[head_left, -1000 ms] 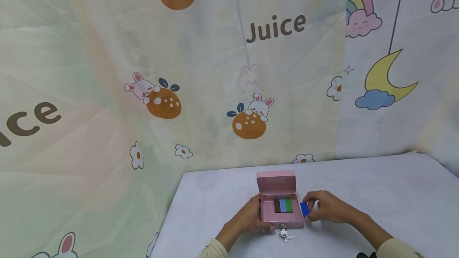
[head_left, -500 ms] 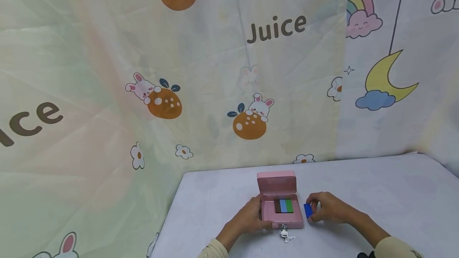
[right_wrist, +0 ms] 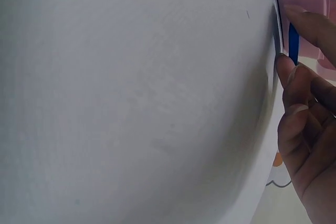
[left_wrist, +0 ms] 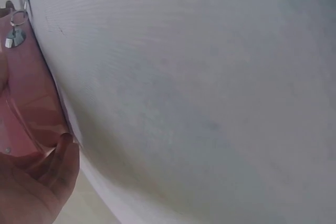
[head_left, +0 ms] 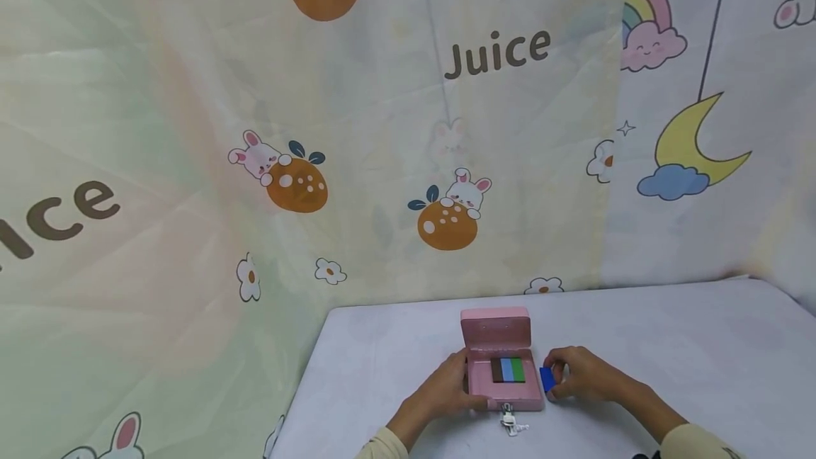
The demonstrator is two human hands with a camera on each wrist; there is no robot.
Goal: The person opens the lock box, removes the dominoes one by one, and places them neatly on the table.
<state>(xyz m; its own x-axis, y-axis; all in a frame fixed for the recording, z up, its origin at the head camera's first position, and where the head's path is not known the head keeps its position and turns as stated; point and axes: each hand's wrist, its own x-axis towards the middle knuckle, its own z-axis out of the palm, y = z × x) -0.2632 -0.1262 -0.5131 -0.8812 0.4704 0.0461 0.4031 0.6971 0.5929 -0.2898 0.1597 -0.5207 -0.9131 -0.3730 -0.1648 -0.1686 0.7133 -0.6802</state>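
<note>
A pink metal cash box (head_left: 477,377) stands on the table with its lid (head_left: 497,330) raised. Inside lie brown, light blue and green blocks (head_left: 507,370), side by side. My left hand (head_left: 440,392) grips the box's left side, thumb at the front corner; its fingers (left_wrist: 65,163) touch the side wall in the left wrist view. My right hand (head_left: 586,374), just right of the box, pinches a thin dark blue block (head_left: 547,380) between thumb and fingers. That block (right_wrist: 294,44) appears edge-on beside the pink wall in the right wrist view.
Keys on a ring (head_left: 510,422) hang from the lock at the box's front. A white cloth covers the table (head_left: 669,346). Printed curtains (head_left: 357,197) stand behind and to the left. A small black object (head_left: 647,455) shows beside the right sleeve.
My right hand first shifts slightly right with the blue block, then a little back toward the box. The left hand keeps its grip. The head view drifts slightly.
</note>
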